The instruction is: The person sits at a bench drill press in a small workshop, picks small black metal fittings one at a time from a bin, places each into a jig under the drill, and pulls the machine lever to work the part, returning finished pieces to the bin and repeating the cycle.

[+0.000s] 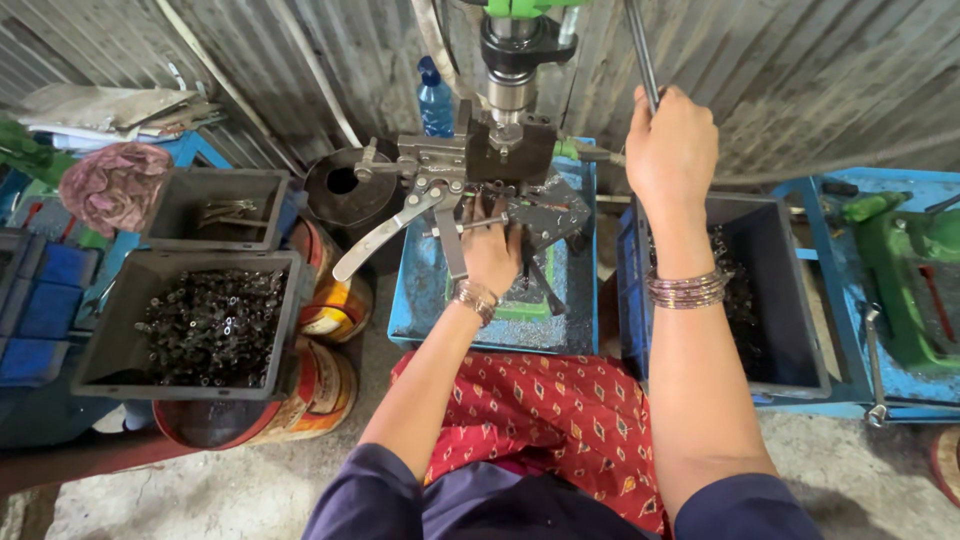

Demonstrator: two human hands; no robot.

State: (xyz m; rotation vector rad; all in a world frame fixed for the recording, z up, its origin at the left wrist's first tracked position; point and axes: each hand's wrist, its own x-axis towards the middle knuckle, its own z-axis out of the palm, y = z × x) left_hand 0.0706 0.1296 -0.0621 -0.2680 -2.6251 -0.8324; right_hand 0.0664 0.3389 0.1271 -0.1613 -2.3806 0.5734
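Nearest the camera, two dark blue sleeves and a red patterned cloth over the lap frame the forearms that reach forward. The left hand [492,250], a bangle at its wrist, lies low with fingers stretched ahead onto the dark metal clamping fixture [500,160] under the drill press spindle [511,90]; whether it pinches a small part there I cannot tell. The right hand [672,150] is higher and to the right, fist wrapped tight about the thin steel feed lever [642,50], whose long axis runs up and slightly left. The fixture sits just beyond the left fingertips, on the blue metal tray surface [420,290]. Left of the left hand is a grey plastic bin of small dark metal parts [205,325]; beneath the right wrist, a blue crate [790,300].
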